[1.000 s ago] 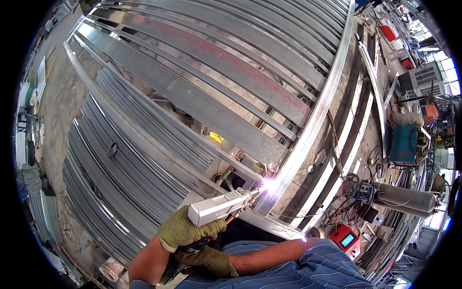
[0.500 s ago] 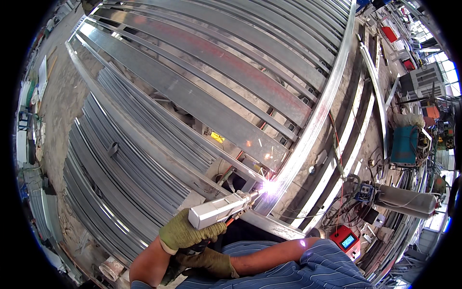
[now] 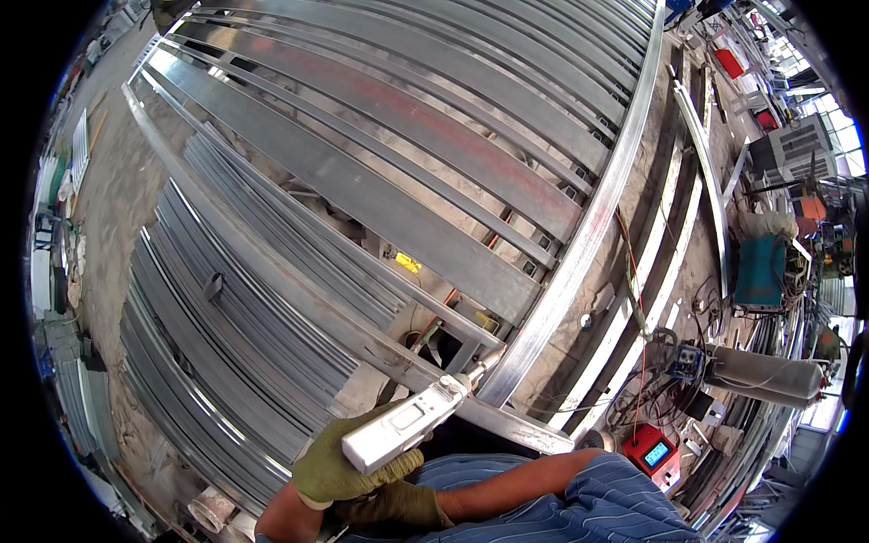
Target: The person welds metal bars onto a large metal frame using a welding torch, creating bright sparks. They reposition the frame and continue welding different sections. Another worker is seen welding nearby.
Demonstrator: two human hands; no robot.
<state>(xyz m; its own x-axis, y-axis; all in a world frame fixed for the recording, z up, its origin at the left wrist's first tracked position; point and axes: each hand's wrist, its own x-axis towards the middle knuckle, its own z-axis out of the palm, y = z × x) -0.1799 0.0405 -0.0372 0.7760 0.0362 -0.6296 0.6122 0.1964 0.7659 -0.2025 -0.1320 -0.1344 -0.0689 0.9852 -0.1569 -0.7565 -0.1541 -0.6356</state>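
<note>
My left hand [image 3: 348,471], in an olive work glove, is closed around a silver, box-bodied welding gun [image 3: 398,430]. The gun's nozzle points up and right, its tip at or very near the end of a metal tube [image 3: 434,306] beside the long side rail [image 3: 579,262]. I cannot tell whether the tip touches. No arc shows there. Gloved in the same olive, my right hand [image 3: 403,507] lies just below the left one, its forearm reaching across from the right. Its fingers are hidden. Many flat bars and thin tubes run from the rail in a large grey metal frame [image 3: 362,190].
Stacked metal profiles [image 3: 235,317] lie on the left. A yellow object [image 3: 407,262] shows below the frame. To the right are loose white-edged beams [image 3: 625,335], a gas cylinder [image 3: 760,376], a red box with a screen [image 3: 650,450], a teal machine [image 3: 759,271] and trailing cables.
The bright welding arc and sparks at the nozzle have gone out. The gun has shifted slightly down and left and rolled, showing more of its upper face. My left hand moved with it.
</note>
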